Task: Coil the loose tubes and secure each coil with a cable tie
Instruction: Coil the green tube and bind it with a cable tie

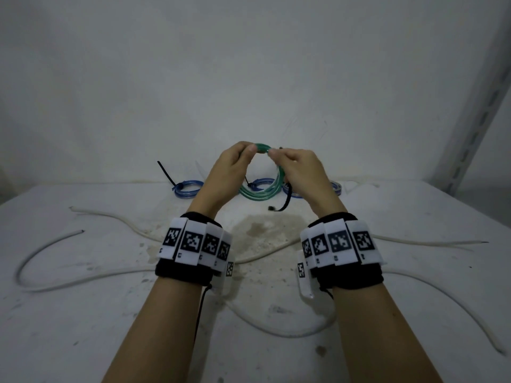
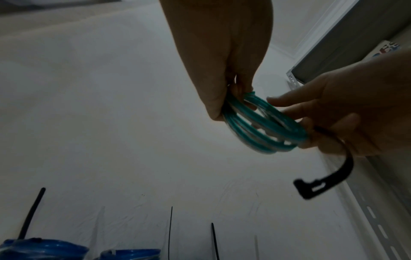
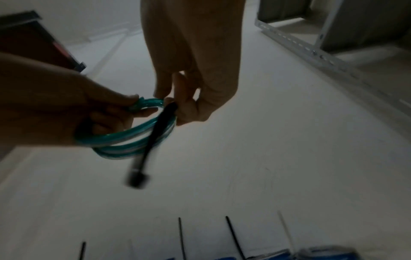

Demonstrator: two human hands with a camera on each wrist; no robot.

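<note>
Left hand (image 1: 231, 161) pinches the top of the green coil (image 1: 262, 190), held up above the tabletop (image 1: 83, 313). Right hand (image 1: 297, 168) pinches the coil's right side and a black tie (image 1: 286, 201), whose head dangles just below that hand.

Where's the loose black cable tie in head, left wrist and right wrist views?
Head: black cable tie hangs below the right hand, centre frame.
Left wrist: curls down at right.
Right wrist: crosses the coil, centre-left.
Shared landmark: green tube coil held by both hands.
</note>
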